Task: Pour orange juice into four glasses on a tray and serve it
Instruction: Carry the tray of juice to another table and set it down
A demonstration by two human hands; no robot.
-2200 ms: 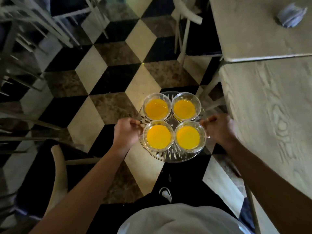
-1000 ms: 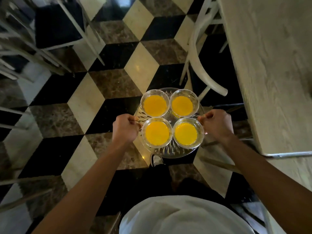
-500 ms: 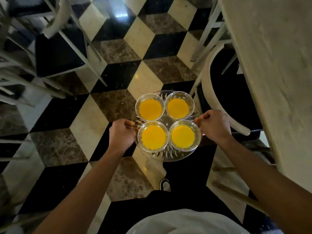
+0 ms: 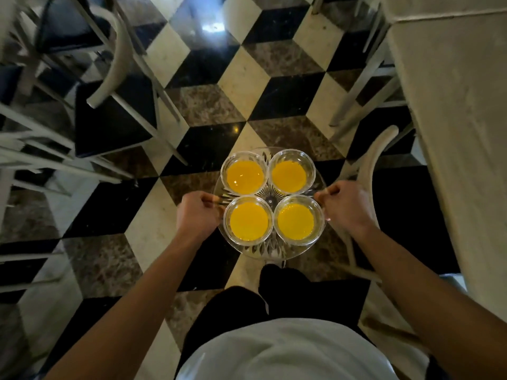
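A round cut-glass tray (image 4: 263, 249) is carried level in the air above the floor, in front of my body. Several clear glasses stand on it in a square, each filled with orange juice: far left glass (image 4: 244, 173), far right glass (image 4: 290, 171), near left glass (image 4: 248, 221) and near right glass (image 4: 297, 220). My left hand (image 4: 196, 212) is closed on the tray's left edge. My right hand (image 4: 347, 205) is closed on its right edge.
A pale wooden table (image 4: 452, 119) runs along the right side. A light chair (image 4: 367, 171) with a dark seat stands beside it, just right of the tray. More chairs (image 4: 115, 116) crowd the left. A checkered floor (image 4: 247, 78) aisle lies ahead between them.
I have walked forward along the aisle with the tray; the table on the right and the chairs have slid past. Both hands keep the same grip and the glasses have not shifted.
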